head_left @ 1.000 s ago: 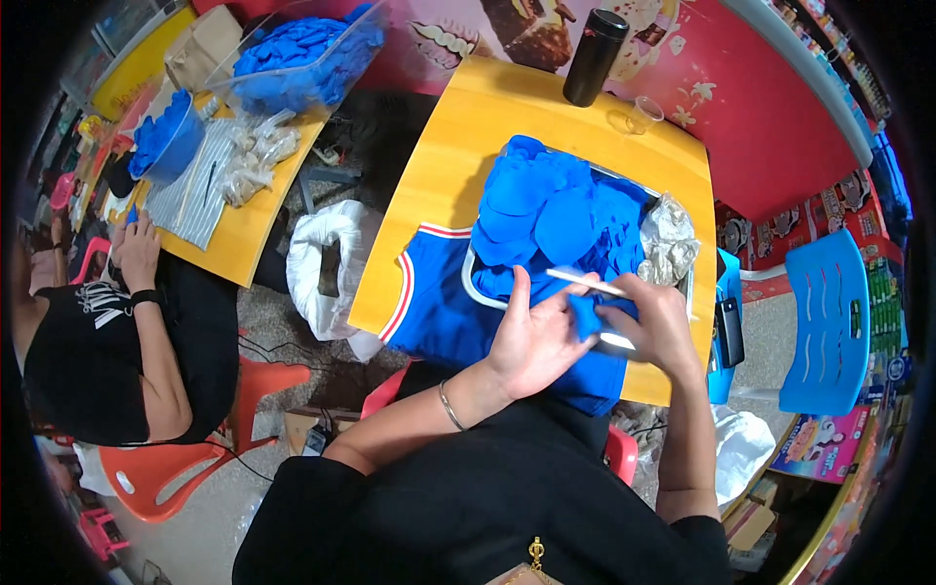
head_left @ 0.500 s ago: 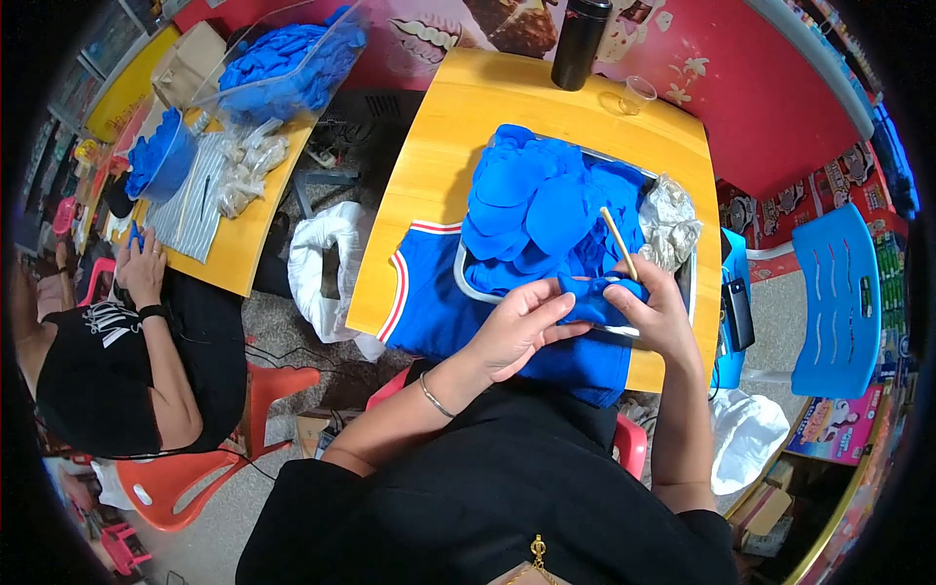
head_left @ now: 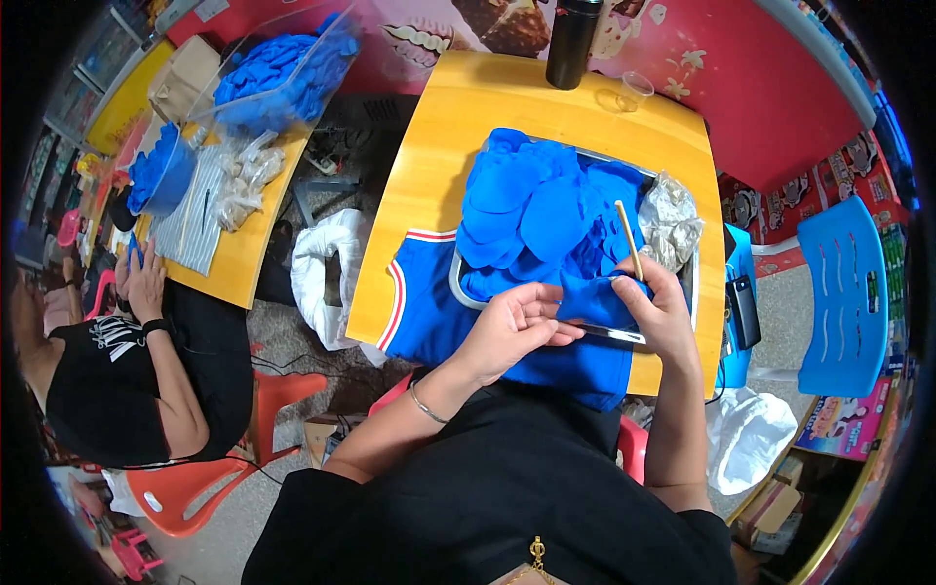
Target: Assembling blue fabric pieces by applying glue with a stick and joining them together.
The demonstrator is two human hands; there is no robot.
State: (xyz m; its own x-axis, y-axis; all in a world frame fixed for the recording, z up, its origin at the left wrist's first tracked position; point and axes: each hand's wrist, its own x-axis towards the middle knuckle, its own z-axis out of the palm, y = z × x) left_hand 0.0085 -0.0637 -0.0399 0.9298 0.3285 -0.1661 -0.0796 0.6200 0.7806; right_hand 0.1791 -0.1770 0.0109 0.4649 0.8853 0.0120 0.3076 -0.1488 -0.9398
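Yellow table (head_left: 458, 156) | hands: right (head_left: 655, 314) grips stick (head_left: 629, 239) | left (head_left: 509, 330) apparently pinches blue piece (head_left: 585, 304)

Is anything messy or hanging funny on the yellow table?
Yes. The blue cloth with the red and white trim droops over the front edge of the yellow table, and the blue fabric pieces heap above the rim of the metal tray.

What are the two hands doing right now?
Left hand: closed, pinching a blue fabric piece.
Right hand: closed on a thin wooden stick and the same blue piece.
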